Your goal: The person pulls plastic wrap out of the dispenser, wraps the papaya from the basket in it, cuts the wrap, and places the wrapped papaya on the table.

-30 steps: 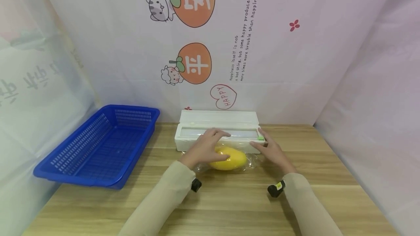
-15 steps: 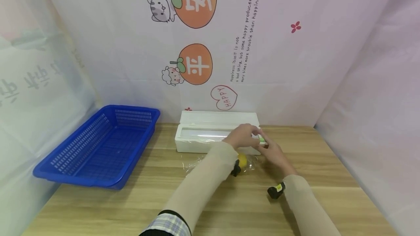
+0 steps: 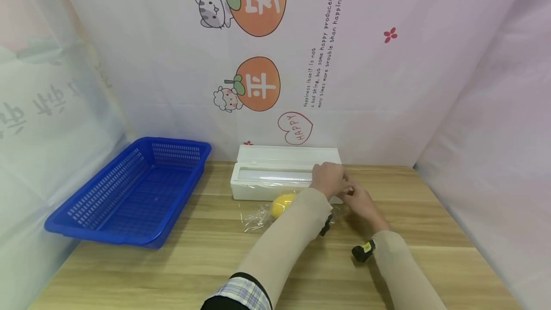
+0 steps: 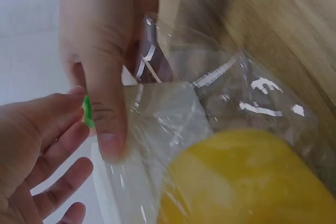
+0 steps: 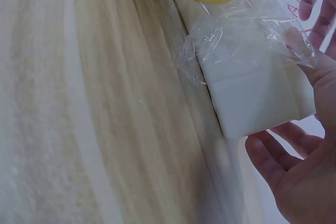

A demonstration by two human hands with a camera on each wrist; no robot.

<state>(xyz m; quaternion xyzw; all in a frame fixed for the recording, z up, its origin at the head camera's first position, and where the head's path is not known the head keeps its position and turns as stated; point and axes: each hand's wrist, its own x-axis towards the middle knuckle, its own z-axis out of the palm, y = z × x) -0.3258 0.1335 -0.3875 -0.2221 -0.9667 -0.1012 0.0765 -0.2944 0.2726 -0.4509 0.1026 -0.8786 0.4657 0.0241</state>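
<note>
A white cling film dispenser box (image 3: 258, 192) lies lengthwise against the back wall, lid raised, film roll inside. Clear film (image 4: 257, 85) runs out of its front over a yellow, mango-like fruit (image 3: 281, 204), partly hidden by the left forearm in the head view. My left hand (image 3: 329, 178) has crossed to the box's right end; its thumb and index finger pinch a small green slider (image 4: 87, 111), the other fingers spread loosely. My right hand (image 3: 361, 204) grips that same end, thumb (image 4: 107, 124) pressing on the film at the top, fingers (image 5: 268, 158) around the end face.
A blue perforated plastic basket (image 3: 157, 238) stands at the left of the wooden table (image 3: 430, 262). White printed cloth (image 3: 366, 85) hangs close behind the box and along both sides.
My left hand has moved right, from above the fruit to the box's right end, where it now pinches the green slider. My right hand has stayed at that end.
</note>
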